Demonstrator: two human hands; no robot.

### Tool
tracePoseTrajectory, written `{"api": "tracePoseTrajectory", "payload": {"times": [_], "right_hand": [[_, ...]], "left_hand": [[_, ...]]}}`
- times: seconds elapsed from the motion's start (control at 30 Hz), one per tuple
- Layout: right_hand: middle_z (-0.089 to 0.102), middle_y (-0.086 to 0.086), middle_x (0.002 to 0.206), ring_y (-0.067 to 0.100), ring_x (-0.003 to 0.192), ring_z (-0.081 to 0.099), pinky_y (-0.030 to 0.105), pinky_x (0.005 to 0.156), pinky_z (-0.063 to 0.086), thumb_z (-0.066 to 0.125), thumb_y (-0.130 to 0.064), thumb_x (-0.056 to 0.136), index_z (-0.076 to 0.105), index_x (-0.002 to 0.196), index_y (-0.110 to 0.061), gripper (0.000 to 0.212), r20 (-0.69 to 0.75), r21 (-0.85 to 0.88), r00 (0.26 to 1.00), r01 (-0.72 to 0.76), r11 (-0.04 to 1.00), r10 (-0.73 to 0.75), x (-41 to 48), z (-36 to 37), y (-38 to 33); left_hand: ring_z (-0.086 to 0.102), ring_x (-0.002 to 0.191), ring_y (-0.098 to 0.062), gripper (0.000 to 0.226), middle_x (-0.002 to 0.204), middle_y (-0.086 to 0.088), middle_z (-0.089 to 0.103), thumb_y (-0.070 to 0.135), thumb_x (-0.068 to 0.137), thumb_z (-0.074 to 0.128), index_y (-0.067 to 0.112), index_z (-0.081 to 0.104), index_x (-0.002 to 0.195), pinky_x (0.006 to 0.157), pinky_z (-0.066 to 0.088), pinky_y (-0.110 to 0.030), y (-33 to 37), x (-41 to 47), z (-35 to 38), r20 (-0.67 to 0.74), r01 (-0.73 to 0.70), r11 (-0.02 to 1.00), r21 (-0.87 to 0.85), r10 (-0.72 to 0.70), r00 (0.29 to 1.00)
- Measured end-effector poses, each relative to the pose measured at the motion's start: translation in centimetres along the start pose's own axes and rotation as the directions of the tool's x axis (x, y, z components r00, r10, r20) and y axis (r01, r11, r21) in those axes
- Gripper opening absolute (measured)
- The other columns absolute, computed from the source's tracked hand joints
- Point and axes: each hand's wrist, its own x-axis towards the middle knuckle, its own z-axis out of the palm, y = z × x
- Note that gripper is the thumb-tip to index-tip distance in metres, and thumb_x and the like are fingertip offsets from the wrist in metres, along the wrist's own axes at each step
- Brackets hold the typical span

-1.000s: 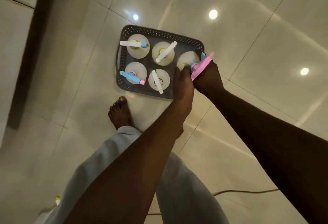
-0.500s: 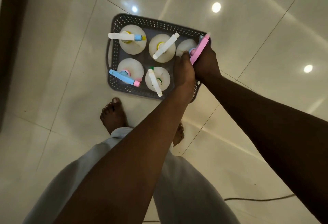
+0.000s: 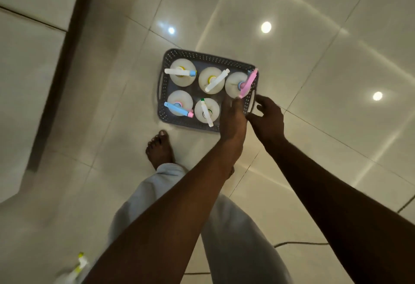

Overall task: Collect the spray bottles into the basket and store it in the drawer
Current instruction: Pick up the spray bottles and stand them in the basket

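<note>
A yellow-nozzled spray bottle (image 3: 76, 269) stands nearest, on the tiled floor (image 3: 314, 59). Beyond, the left hand (image 3: 232, 119) overlaps the basket's near right corner, grip hidden; the right hand (image 3: 268, 118), fingers spread, holds nothing. The grey perforated basket (image 3: 207, 59) holds five spray bottles, the pink-triggered bottle (image 3: 235, 83) at far right.

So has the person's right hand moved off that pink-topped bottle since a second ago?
Yes. The right hand has let go of the pink-topped bottle and drawn back toward the person, now open outside the basket rim.
</note>
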Motion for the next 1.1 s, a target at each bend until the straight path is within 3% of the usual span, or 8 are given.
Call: {"api": "tracePoseTrajectory", "payload": {"times": [0.17,0.27,0.43,0.53,0.67,0.77,0.93,1.1], "right_hand": [[0.076,0.000,0.124,0.013,0.117,0.070,0.021,0.102,0.054,0.067,-0.005,0.092,0.073,0.130,-0.012,0.039,-0.102,0.115,0.991,0.104,0.988,-0.092,-11.3,-4.2,-8.5],[0.076,-0.001,0.126,0.011,0.119,0.068,0.012,0.101,0.050,0.067,-0.008,0.095,0.072,0.130,-0.013,0.036,-0.080,0.152,0.980,0.194,0.969,-0.184,-17.5,-6.3,-14.6],[0.074,-0.008,0.129,0.005,0.120,0.067,0.015,0.103,0.050,0.069,-0.013,0.098,0.073,0.131,-0.016,0.033,-0.018,0.177,0.949,0.314,0.933,-0.316,-26.8,-9.5,-24.3],[0.074,0.002,0.130,0.015,0.123,0.068,0.025,0.106,0.053,0.069,-0.011,0.098,0.073,0.129,-0.011,0.031,0.055,0.171,0.907,0.403,0.899,-0.417,-32.1,-10.5,-28.5],[0.071,0.003,0.135,0.017,0.128,0.063,0.042,0.111,0.051,0.069,-0.004,0.096,0.070,0.133,-0.009,0.037,0.183,0.146,0.851,0.472,0.870,-0.492,-38.3,-11.1,-31.5],[0.067,0.001,0.140,0.017,0.134,0.059,0.044,0.115,0.048,0.069,-0.007,0.098,0.068,0.135,-0.012,0.038,0.283,0.151,0.775,0.545,0.824,-0.565,-42.1,-11.1,-32.7],[0.060,-0.006,0.148,0.009,0.135,0.053,-0.003,0.085,0.040,0.068,-0.017,0.100,0.063,0.142,-0.023,0.043,0.450,0.129,0.624,0.663,0.738,-0.639,-47.2,-10.6,-33.1],[0.060,-0.009,0.146,0.010,0.137,0.054,0.003,0.086,0.042,0.070,-0.018,0.099,0.063,0.141,-0.027,0.044,0.607,0.132,0.459,0.747,0.651,-0.649,-52.7,-9.3,-32.0]], "left_hand": [[0.062,0.123,-0.030,0.026,0.123,-0.009,0.068,0.021,0.108,0.049,0.017,0.065,0.128,0.109,0.049,-0.047,7.2,-11.0,-5.9,0.024,-0.160,0.981,0.109,0.158,0.987],[0.064,0.125,-0.023,0.033,0.130,-0.004,0.069,0.027,0.107,0.051,0.016,0.063,0.136,0.110,0.051,-0.047,11.9,-16.9,-10.3,0.056,-0.261,0.955,0.141,0.255,0.965],[0.063,0.115,0.007,0.037,0.132,0.006,0.071,0.033,0.107,0.052,0.018,0.063,0.139,0.093,0.048,-0.005,18.6,-25.9,-18.3,0.049,-0.410,0.875,0.258,0.412,0.910],[0.058,0.107,0.024,0.028,0.117,0.027,0.066,0.033,0.108,0.052,0.026,0.062,0.133,0.087,0.045,0.002,21.1,-31.5,-23.1,0.013,-0.437,0.846,0.304,0.455,0.890],[0.062,0.121,0.001,0.033,0.133,0.012,0.067,0.036,0.108,0.053,0.028,0.062,0.139,0.105,0.050,-0.022,22.4,-38.4,-27.7,-0.082,-0.453,0.853,0.259,0.487,0.869],[0.061,0.125,-0.006,0.037,0.138,0.009,0.065,0.039,0.107,0.053,0.028,0.059,0.142,0.104,0.048,-0.025,22.0,-43.2,-30.1,-0.205,-0.464,0.864,0.196,0.499,0.842],[0.061,0.127,-0.011,0.034,0.136,0.008,0.067,0.040,0.107,0.052,0.029,0.061,0.138,0.111,0.050,-0.038,18.5,-49.9,-32.8,-0.416,-0.483,0.871,0.089,0.473,0.777],[0.060,0.129,-0.012,0.035,0.137,0.010,0.066,0.040,0.107,0.053,0.028,0.063,0.138,0.115,0.048,-0.048,12.5,-56.8,-35.6,-0.602,-0.487,0.873,-0.034,0.371,0.707]]}}
